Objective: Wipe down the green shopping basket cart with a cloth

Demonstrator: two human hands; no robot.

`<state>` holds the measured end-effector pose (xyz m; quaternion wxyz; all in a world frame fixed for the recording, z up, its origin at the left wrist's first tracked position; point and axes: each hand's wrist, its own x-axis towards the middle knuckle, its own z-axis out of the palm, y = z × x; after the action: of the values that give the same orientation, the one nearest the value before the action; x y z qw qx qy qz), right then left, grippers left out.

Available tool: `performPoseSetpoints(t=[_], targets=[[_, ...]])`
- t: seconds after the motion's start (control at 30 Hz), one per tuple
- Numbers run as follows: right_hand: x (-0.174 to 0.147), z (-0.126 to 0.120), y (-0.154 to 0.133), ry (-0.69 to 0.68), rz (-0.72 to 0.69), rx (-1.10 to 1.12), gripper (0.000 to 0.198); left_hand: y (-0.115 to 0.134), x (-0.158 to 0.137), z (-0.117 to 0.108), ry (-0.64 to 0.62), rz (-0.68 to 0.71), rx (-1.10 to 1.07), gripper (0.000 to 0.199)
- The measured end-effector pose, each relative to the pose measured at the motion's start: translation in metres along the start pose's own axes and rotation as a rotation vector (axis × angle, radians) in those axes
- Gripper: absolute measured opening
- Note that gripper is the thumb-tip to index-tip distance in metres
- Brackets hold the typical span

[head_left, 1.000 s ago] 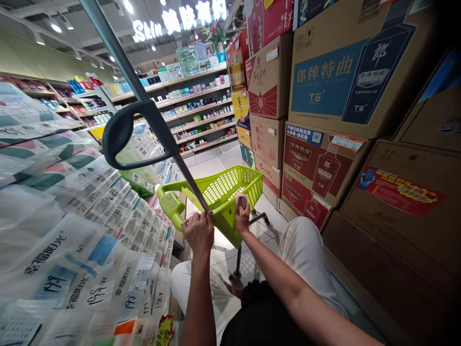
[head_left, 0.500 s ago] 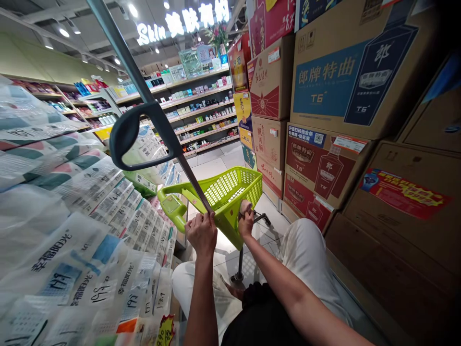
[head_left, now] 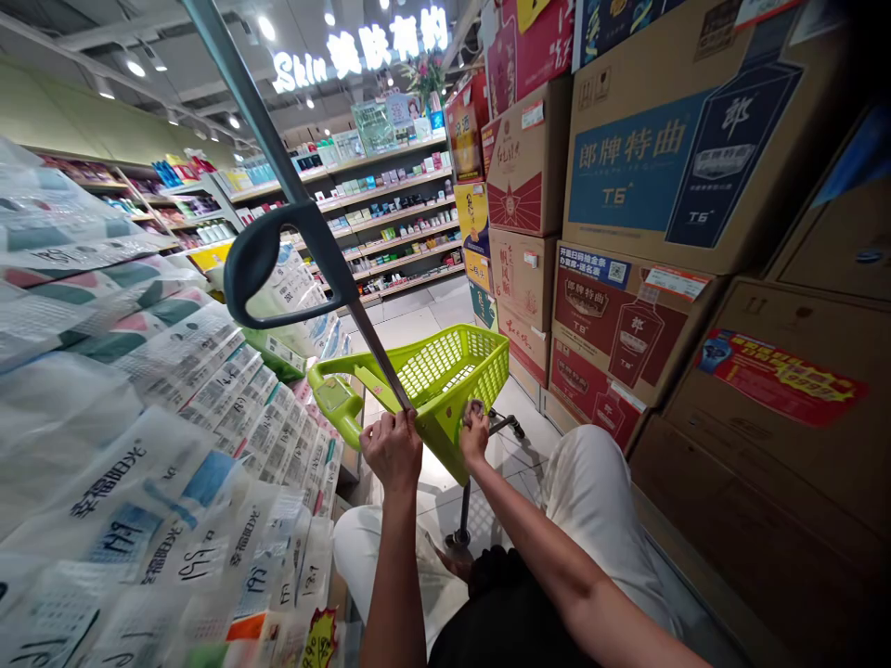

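A lime-green shopping cart basket (head_left: 435, 408) with lattice walls stands tilted in front of my knees. My left hand (head_left: 393, 450) is closed around the lower end of its grey metal pole (head_left: 381, 357), at the basket's rear edge. Higher up, the pole carries a dark grey loop handle (head_left: 261, 269). My right hand (head_left: 475, 438) is at the basket's outer side wall, fingers curled around a small brownish wad (head_left: 472, 410) that looks like cloth. The wad is pressed to the green plastic; my fingers partly hide it.
Stacked cartons (head_left: 630, 167) rise close on the right. Plastic-wrapped packs (head_left: 174, 482) with handwritten prices are piled on the left. Shelves of small goods (head_left: 390, 209) stand at the back. A cart wheel (head_left: 458, 538) rests on the tiled floor (head_left: 410, 320) between my legs.
The wad in my right hand has shifted slightly down along the basket wall, and less of it shows. My left hand keeps its hold on the pole. The view has shifted slightly.
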<state>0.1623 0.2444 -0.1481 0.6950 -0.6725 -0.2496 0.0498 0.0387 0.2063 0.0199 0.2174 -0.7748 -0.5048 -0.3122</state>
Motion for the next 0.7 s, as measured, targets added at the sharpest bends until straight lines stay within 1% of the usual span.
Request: performPoseSetpoints(t=[0.1, 0.17, 0.3, 0.33, 0.37, 0.4, 0.5, 0.57, 0.6, 0.63, 0.7], targets=[[-0.004, 0.006, -0.016, -0.048, -0.044, 0.041, 0.053, 0.000, 0.000, 0.002, 0.000, -0.016, 0.006, 0.042], [-0.007, 0.008, -0.021, -0.077, -0.059, 0.050, 0.055, 0.001, 0.000, 0.001, -0.007, -0.027, 0.006, 0.042], [-0.012, 0.003, -0.020, -0.105, 0.049, 0.019, 0.045, 0.003, 0.001, -0.003, -0.033, -0.027, -0.011, 0.042], [-0.012, 0.002, -0.021, -0.104, 0.055, 0.006, 0.044, 0.003, 0.001, -0.004, -0.038, -0.031, -0.013, 0.042], [-0.011, 0.001, -0.025, -0.099, 0.031, -0.004, 0.045, 0.004, 0.001, -0.004, -0.039, -0.037, -0.013, 0.042], [-0.010, 0.001, -0.031, -0.093, -0.024, -0.008, 0.048, 0.005, 0.001, -0.004, -0.037, -0.044, -0.010, 0.042], [-0.010, 0.002, -0.047, -0.101, -0.271, 0.020, 0.056, 0.006, 0.002, -0.003, -0.033, -0.057, -0.001, 0.044], [-0.012, 0.001, -0.050, -0.120, -0.365, 0.033, 0.054, 0.003, 0.002, -0.005, -0.054, -0.047, -0.029, 0.042], [-0.013, -0.001, -0.049, -0.124, -0.369, 0.030, 0.051, 0.001, 0.003, -0.007, -0.074, -0.035, -0.056, 0.041], [-0.014, -0.003, -0.048, -0.118, -0.344, 0.020, 0.048, -0.002, 0.003, -0.009, -0.091, -0.027, -0.091, 0.040], [-0.013, -0.008, -0.048, -0.097, -0.256, -0.008, 0.045, -0.010, 0.003, -0.013, -0.091, -0.038, -0.168, 0.039]])
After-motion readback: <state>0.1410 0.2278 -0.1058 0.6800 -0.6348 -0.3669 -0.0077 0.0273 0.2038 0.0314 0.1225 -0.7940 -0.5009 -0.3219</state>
